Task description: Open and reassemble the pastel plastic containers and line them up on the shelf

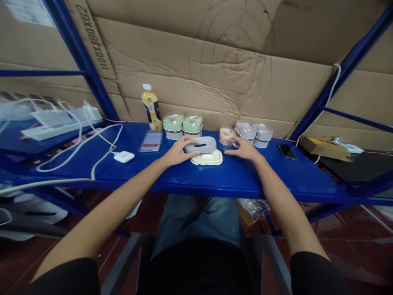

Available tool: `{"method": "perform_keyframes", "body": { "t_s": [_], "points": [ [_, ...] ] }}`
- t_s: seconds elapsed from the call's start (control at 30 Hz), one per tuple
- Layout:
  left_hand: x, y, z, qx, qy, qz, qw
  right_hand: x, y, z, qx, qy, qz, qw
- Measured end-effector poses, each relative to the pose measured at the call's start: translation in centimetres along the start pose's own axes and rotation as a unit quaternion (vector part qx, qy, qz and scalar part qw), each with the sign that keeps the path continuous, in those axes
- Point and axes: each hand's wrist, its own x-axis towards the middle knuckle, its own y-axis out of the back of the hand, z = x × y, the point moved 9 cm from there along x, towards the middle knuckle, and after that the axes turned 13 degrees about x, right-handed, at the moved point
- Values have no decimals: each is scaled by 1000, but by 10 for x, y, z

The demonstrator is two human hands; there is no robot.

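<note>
My left hand is closed round the left end of a grey oval box-like piece with a dark slot in its side. This piece is tilted over a cream tray-shaped piece lying on the blue table. Just right of them, my right hand has its thumb and fingers apart, beside a peach-coloured box with a clear cover. Whether its fingertips touch that box is hard to see. Behind the left hand stand two stacks of green-topped boxes. Grey boxes with clear covers are stacked behind the right hand.
A yellow drink bottle stands at the back left, near a blurred flat item. A white earbud case and white cables lie left. A phone lies right. Cardboard backs the blue table.
</note>
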Motion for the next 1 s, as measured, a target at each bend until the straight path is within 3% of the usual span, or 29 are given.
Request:
{"method": "perform_keyframes", "body": {
  "t_s": [0.07, 0.13, 0.23, 0.37, 0.47, 0.8, 1.0],
  "points": [
    [-1, -5, 15, -16, -25, -16, 999, -1, 9, -19, 45, 54, 44, 997],
    [-1, -14, 22, -24, -26, -37, 999, -1, 7, -42, 98, 115, 42, 988],
    [0, -23, 22, -31, -12, -52, 998, 1, -21, -73, 114, 168, -29, 979],
    [1, -26, 17, -47, -11, -45, 998, 8, -64, -93, 60, 175, -94, 978],
    [0, -26, 14, -55, -5, -47, 997, 12, -76, -98, 49, 180, -105, 977],
    [0, -31, 17, -29, -28, -52, 998, 5, -86, -96, -5, 154, -119, 981],
    [-1, -28, 11, -45, -12, -60, 997, -16, -72, -83, 20, 169, -147, 974]
  ]
}}
